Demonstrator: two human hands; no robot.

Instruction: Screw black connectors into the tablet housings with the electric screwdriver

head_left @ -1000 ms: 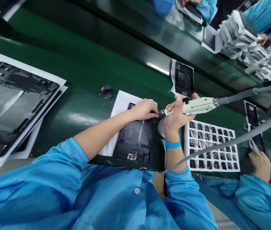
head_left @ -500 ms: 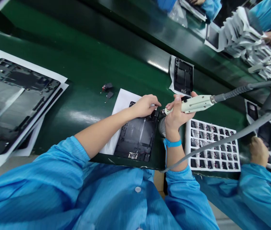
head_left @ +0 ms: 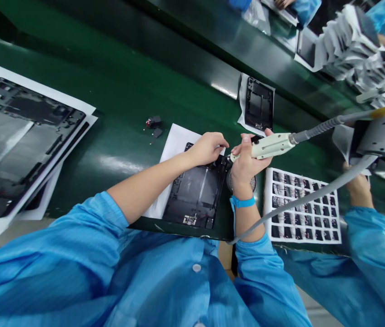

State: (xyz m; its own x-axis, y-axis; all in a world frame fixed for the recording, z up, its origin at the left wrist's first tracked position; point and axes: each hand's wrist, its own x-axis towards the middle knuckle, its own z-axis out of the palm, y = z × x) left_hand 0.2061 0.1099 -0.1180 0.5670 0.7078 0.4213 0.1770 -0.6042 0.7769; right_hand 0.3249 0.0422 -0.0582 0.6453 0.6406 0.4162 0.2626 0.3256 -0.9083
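My right hand (head_left: 246,163) is wrapped round a pale green electric screwdriver (head_left: 272,146), its tip pointing left at the upper right corner of an open tablet housing (head_left: 195,190). That black housing lies on a white sheet (head_left: 165,156) at the bench's front edge, with a small circuit board (head_left: 190,220) along its near side. My left hand (head_left: 207,148) rests over the housing's far end with curled fingers, close to the screwdriver tip; whatever is under the fingertips is hidden. Partly behind my right wrist sits a round metal mesh-topped container (head_left: 252,183).
A white tray (head_left: 267,204) of small black wired parts stands right. Loose black parts (head_left: 154,125) lie beyond the sheet. Stacked tablet housings (head_left: 28,145) are at left, another housing (head_left: 259,105) farther back. A grey cable (head_left: 301,202) crosses my right forearm; a co-worker's hand (head_left: 359,186) is rightward.
My right hand and the screwdriver have shifted slightly left, closer to the housing's corner. My left hand stays nearly still. The co-worker's hand at right has moved away from the near edge.
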